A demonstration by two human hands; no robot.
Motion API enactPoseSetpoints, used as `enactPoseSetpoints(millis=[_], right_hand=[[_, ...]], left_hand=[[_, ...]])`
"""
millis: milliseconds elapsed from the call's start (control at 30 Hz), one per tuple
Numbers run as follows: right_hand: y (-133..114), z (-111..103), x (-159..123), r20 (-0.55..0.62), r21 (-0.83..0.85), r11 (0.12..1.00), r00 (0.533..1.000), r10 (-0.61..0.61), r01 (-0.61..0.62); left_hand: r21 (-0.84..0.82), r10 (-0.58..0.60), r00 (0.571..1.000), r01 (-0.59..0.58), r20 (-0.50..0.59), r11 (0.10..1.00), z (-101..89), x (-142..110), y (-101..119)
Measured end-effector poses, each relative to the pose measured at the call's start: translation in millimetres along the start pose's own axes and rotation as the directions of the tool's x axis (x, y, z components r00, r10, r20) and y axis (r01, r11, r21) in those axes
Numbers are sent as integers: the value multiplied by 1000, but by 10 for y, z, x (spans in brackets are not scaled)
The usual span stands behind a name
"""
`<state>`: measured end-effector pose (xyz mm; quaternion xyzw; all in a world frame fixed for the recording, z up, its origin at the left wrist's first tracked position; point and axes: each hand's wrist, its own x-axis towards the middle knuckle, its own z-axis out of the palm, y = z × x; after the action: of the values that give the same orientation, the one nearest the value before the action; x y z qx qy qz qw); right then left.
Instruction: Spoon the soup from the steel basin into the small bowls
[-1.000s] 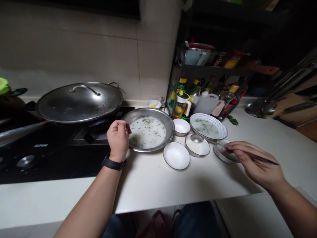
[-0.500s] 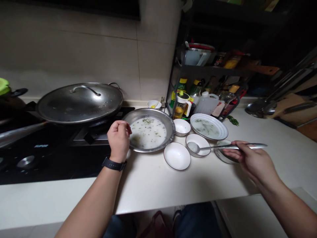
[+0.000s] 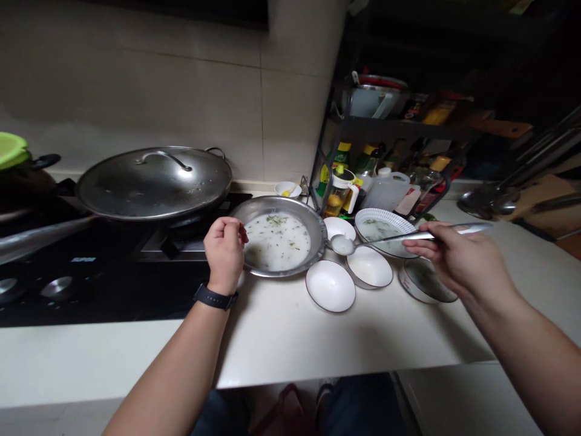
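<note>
My right hand [image 3: 472, 260] grips a long-handled metal ladle [image 3: 342, 244], whose bowl holds whitish liquid above the gap between the small bowls and the basin. A wide steel basin [image 3: 320, 245] contains milky soup with green bits. At its left rim my left hand [image 3: 224, 251] is curled closed; whatever the fingers may hold is hidden. Below the ladle stand a white bowl [image 3: 370, 267] and another white bowl [image 3: 331, 286] in front. A third white bowl [image 3: 338, 227] sits behind. A patterned bowl [image 3: 381, 215] holds greenish soup, and a glass bowl [image 3: 420, 287] stands near my right hand.
On the stove at left is a lidded wok [image 3: 154, 188], its handle pointing left. A dark rack [image 3: 408, 128] with bottles stands at the back. A small dish [image 3: 287, 189] with something yellow lies behind the basin. Ladles [image 3: 481, 203] rest at far right.
My right hand has lifted the ladle out of the white bowl and moved its bowl left towards the basin. My left hand stays by the basin's rim. The view has shifted slightly.
</note>
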<state>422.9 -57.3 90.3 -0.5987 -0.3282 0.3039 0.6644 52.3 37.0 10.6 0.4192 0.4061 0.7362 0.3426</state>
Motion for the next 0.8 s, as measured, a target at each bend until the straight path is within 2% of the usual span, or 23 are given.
enactPoseSetpoints(millis=[167,233,300,367,400,433,467,500,533,567,600,633,667,700,800], right_hand=[[118,639,-74,127,8,998,990,61,-62],[213,857,-129,215,-19,999,976,35,-31],[322,1005,-200,326,-52,996,944,-50,71],[420,1074,-285,445,-88,959,872,-203,268],[455,1082,-332,523,-102,905,796,-304,413],[479,1074,-380,613,-97,811,677,-408,577],[488,1054,-428,704,-68,675,515,-490,734],[482,1024,-476,782,-13,517,331,-528,856],[462,985,-522,833,48,365,164,-528,930],[430,939,-566,856,97,244,44,-514,965],[386,883,-605,859,117,165,-16,-511,979],[336,816,-638,851,106,128,-23,-524,986],[281,737,-664,835,75,125,6,-550,989],[227,645,-682,812,32,148,61,-581,988],[97,288,-693,699,-129,277,286,-655,952]], left_hand=[[10,2,1000,-1,-3,1000,0,0,6],[12,-1,1000,1,-1,1000,1,-2,9],[13,-4,1000,4,0,1000,1,-3,11],[17,-4,1000,4,-1,1000,2,-4,13],[19,-3,1000,3,-1,1000,2,-5,13],[22,-2,1000,2,-1,1000,3,-5,14],[23,-2,1000,2,0,1000,3,-5,15],[22,-3,1000,3,0,1000,3,-5,15],[20,-6,1000,6,0,1000,3,-4,14],[15,-8,1000,8,0,1000,3,-3,14],[8,-9,1000,9,-1,1000,2,-3,13],[4,-9,1000,9,0,1000,1,-2,12],[2,-8,1000,8,0,1000,0,-2,11],[5,-6,1000,6,0,1000,-1,-2,10],[25,-5,1000,5,-3,1000,-4,-3,9]])
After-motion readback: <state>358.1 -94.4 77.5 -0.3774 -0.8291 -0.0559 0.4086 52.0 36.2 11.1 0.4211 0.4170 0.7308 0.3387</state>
